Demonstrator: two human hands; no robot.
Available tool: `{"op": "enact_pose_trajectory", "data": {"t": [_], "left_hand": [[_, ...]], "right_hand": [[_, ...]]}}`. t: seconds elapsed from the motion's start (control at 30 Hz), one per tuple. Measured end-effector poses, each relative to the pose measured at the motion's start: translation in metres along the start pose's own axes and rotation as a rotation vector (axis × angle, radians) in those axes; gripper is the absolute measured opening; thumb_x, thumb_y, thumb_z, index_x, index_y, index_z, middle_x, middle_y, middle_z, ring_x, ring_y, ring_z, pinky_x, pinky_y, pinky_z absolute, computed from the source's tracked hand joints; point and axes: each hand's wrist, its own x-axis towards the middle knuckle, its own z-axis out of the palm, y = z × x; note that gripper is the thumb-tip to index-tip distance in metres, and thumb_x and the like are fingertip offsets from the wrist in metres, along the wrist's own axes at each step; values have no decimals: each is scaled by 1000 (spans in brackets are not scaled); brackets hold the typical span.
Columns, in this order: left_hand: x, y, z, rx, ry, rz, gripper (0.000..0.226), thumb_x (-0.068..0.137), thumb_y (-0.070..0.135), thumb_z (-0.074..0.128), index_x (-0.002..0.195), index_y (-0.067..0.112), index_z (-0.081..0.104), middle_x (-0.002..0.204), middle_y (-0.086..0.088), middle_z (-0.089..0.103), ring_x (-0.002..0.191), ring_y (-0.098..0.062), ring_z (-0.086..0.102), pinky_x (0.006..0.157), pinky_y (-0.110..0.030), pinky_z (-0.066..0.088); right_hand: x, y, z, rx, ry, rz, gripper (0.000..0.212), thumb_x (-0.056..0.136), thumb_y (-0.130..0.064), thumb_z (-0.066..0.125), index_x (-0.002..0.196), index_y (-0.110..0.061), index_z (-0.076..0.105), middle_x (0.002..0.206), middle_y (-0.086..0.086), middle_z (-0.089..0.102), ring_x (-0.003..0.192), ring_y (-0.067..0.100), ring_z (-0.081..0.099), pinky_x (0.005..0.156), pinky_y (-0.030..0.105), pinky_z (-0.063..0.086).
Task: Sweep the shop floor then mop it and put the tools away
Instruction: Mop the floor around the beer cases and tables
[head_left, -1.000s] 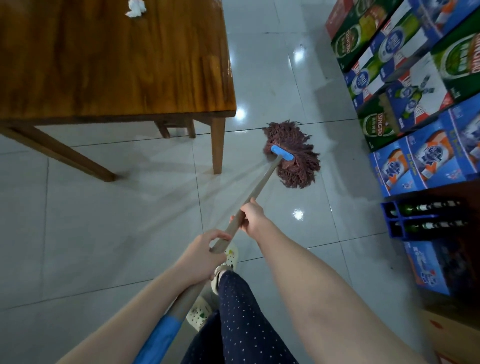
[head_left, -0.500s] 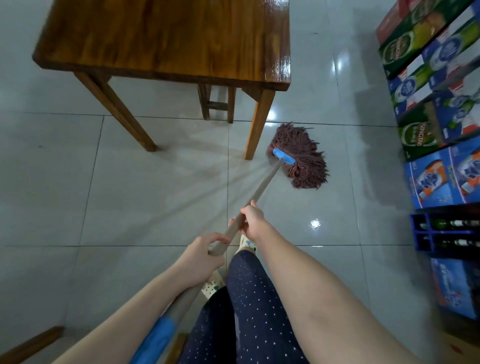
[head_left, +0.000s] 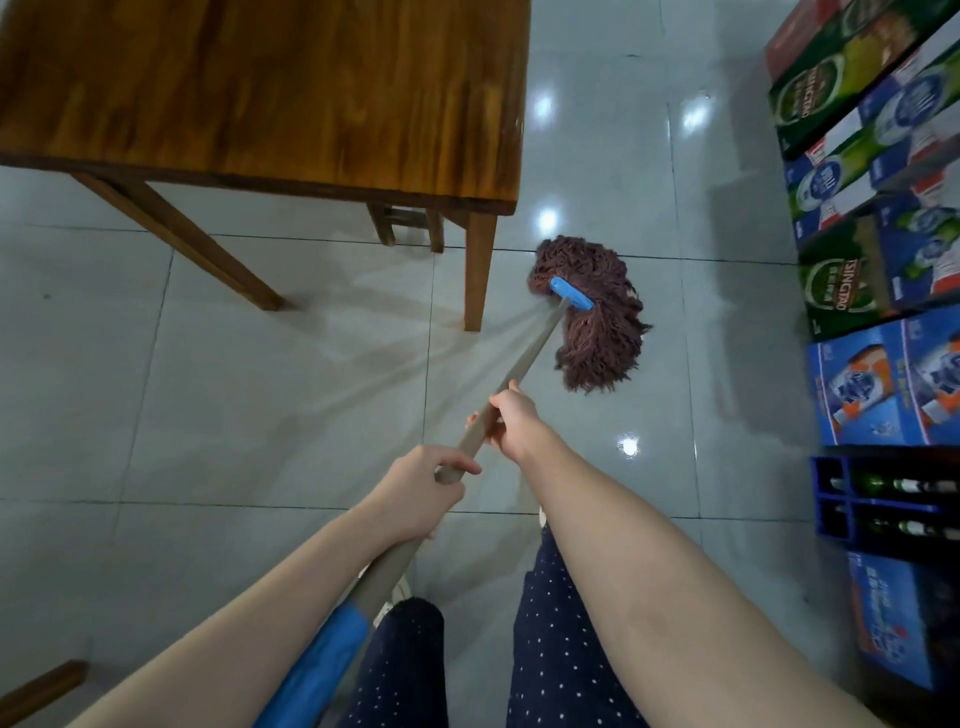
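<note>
Shiny pale-grey floor tiles (head_left: 249, 395) all over this shop, with ceiling lights glaring off them and faint streaks fanning out across the tile left of the mop. Wooden table (head_left: 260, 93) takes up the far left, and the legs of a stool (head_left: 410, 228) poke out from under it.

The mop head (head_left: 597, 332) is a shaggy brown bunch lying flat on the floor, just to the right of the table's near leg (head_left: 478, 270), roughly between that leg and the wall of stacked beer cartons (head_left: 857, 130) on the right. A blue clamp (head_left: 571, 295) pins the strands to a greyish handle (head_left: 524, 358) that slants back toward the person.

Both hands are on that handle. Right hand (head_left: 511, 421) is further down toward the mop, fingers wrapped round it. Left hand (head_left: 415, 493) grips it closer to the body, thumb lying over the top. Behind that the handle ends in a blue sleeve (head_left: 322, 665) tucked along the left forearm.

Navy dotted trousers (head_left: 561, 649) at the bottom, and a blue crate (head_left: 831, 499) with green bottles lying in it sits below the cartons.
</note>
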Motion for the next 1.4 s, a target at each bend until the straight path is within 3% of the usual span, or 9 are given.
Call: {"op": "enact_pose_trajectory", "data": {"t": [0.07, 0.17, 0.4, 0.63, 0.77, 0.97, 1.2, 1.4], "left_hand": [[28, 35, 13, -9, -3, -9, 33, 88, 8, 48, 107, 27, 66, 78, 1, 50, 43, -15, 47, 37, -20, 42], [74, 85, 30, -17, 9, -13, 32, 88, 9, 48, 106, 29, 65, 82, -1, 54, 43, -17, 48, 38, -20, 41], [152, 184, 52, -47, 39, -6, 31, 88, 9, 50, 104, 31, 65, 80, 3, 51, 39, -18, 49, 38, -19, 40], [172, 220, 51, -103, 38, -20, 32, 87, 8, 48, 104, 29, 65, 75, 6, 47, 36, -16, 49, 37, -19, 39], [161, 222, 62, -137, 61, -21, 34, 87, 6, 47, 105, 28, 66, 71, 9, 46, 41, -8, 48, 38, -12, 36], [121, 194, 86, -220, 89, -64, 36, 87, 6, 47, 110, 27, 66, 73, 5, 51, 43, -10, 47, 38, -13, 37], [49, 133, 116, -253, 193, -93, 34, 87, 8, 49, 107, 29, 66, 70, 8, 48, 48, -4, 46, 43, -17, 36], [-23, 70, 156, -336, 250, -102, 31, 89, 9, 49, 108, 28, 65, 66, 0, 53, 38, -12, 45, 35, -20, 38]], "right_hand": [[19, -37, -21, -26, 6, 0, 65, 97, 2, 32, 149, -36, 23, 89, 11, 49, 63, 24, 47, 57, 39, 46], [50, -96, -50, -30, -13, 2, 68, 96, 2, 31, 149, -39, 20, 78, 9, 46, 59, 23, 46, 56, 38, 46], [96, -211, -95, -107, -22, -28, 66, 96, 2, 31, 149, -37, 23, 79, 6, 46, 62, 22, 45, 57, 37, 47], [106, -251, -104, -137, -20, -15, 68, 96, 2, 31, 150, -38, 20, 85, 5, 44, 68, 21, 44, 60, 36, 48], [98, -247, -111, -181, -13, -8, 66, 97, 0, 30, 150, -38, 19, 87, 6, 44, 69, 22, 45, 58, 36, 47], [76, -208, -117, -254, -13, -4, 68, 96, 2, 32, 150, -38, 20, 85, 7, 43, 66, 22, 43, 58, 36, 47], [38, -123, -114, -356, -67, -15, 68, 97, 1, 33, 150, -38, 18, 90, 8, 47, 63, 23, 46, 54, 35, 46], [-2, -36, -122, -441, -159, -10, 69, 98, 1, 33, 151, -37, 13, 108, 10, 48, 62, 24, 50, 55, 38, 47]]}}
